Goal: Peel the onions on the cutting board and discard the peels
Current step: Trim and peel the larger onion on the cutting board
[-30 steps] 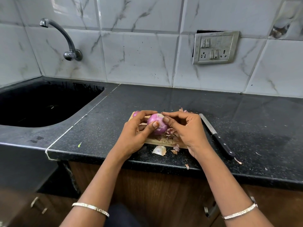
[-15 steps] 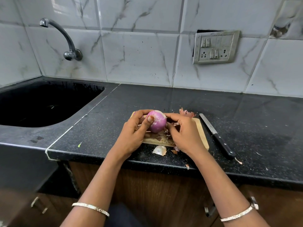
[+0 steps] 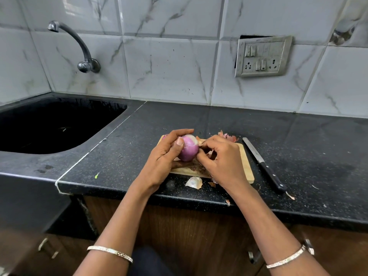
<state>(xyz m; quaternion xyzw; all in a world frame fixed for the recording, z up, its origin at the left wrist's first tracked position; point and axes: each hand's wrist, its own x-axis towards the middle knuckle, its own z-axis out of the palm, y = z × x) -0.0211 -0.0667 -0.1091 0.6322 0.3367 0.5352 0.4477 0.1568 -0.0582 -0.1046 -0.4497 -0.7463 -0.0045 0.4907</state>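
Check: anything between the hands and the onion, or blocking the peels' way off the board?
Nothing visible. Left hand holds the onion; right hand fingers touch its side. Knife lies right of the cutting board, apart. No bin in view.

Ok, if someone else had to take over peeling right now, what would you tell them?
Left hand: holds the onion just above the board.
Right hand: fingertips pinch at the onion's right side, where skin is coming off.
Knife: lies on the counter, right of the board.
Done: most of this onion is bare and purple. Peels lie on the board and on the counter in front of it.
Left: finish this onion, peel the second one peeking out behind the left hand, then bin all peels.
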